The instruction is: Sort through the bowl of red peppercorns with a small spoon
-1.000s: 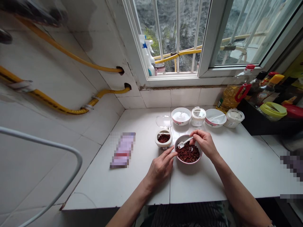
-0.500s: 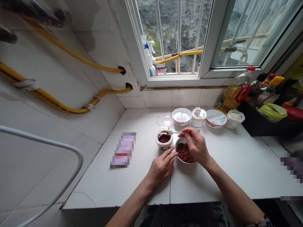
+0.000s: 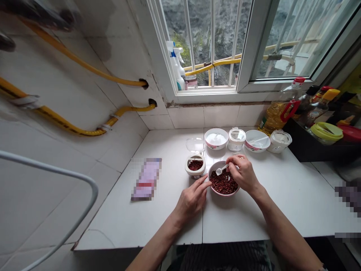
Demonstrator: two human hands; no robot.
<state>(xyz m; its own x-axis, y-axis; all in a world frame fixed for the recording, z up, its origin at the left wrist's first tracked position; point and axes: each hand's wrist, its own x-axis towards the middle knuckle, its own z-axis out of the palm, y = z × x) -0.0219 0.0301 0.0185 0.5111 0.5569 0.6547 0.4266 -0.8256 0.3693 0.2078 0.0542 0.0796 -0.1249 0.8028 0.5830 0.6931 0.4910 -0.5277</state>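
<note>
A white bowl with a pink rim holds dark red-brown peppercorns. My left hand grips the bowl's left rim with its fingertips. Between the fingers of my right hand is a small white spoon, its scoop low over the peppercorns and looking bare. Left of the bowl stands a white seasoning jar, its clear lid raised at the back and similar peppercorns inside.
Behind are a bowl of white grains, a lidded jar, another bowl with a white utensil, and a second jar. An oil bottle and a black rack stand right. A purple packet lies left.
My right hand has moved right and the spoon has come from over the jar back to above the bowl. Its scoop held dark peppercorns before. My left hand stays on the bowl.
</note>
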